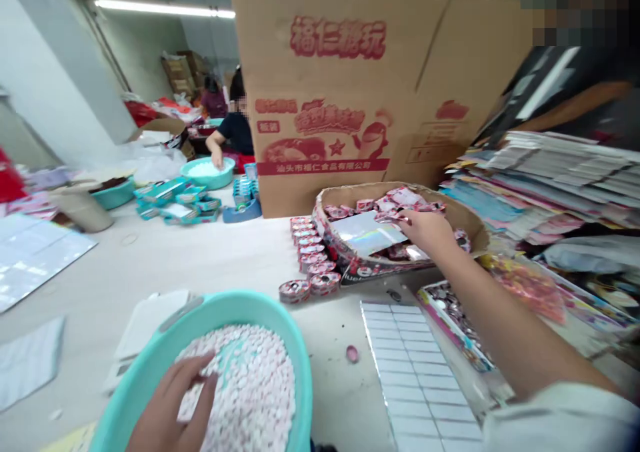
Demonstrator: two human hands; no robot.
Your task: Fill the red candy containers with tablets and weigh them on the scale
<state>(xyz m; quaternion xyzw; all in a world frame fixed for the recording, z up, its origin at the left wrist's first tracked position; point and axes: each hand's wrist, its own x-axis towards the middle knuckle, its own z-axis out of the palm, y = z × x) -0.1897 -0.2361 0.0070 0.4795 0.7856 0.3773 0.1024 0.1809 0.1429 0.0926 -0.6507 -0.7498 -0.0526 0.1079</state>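
Observation:
My left hand (175, 405) is over a turquoise basin (300, 372), its thumb and fingers curved but apart. Small pale pink and white candy pellets (255, 379) fill much of the basin, and nothing shows between those fingers. On the other side my right hand (425, 231) reaches into a cut-down cardboard box (475, 235). Its fingertips are pressed together among red-printed small packs (400, 199); what they pinch is not clear. A shiny pale card (367, 232) lies in the box, left of that hand.
Printed oval packs (295, 291) line the box's left side. A white gridded sheet (420, 372) lies right of the basin, beside a tray of small dark pieces (453, 315). A tall carton (325, 72) stands behind. Card stacks (575, 172) rise at right. A co-worker (235, 132) sits beyond.

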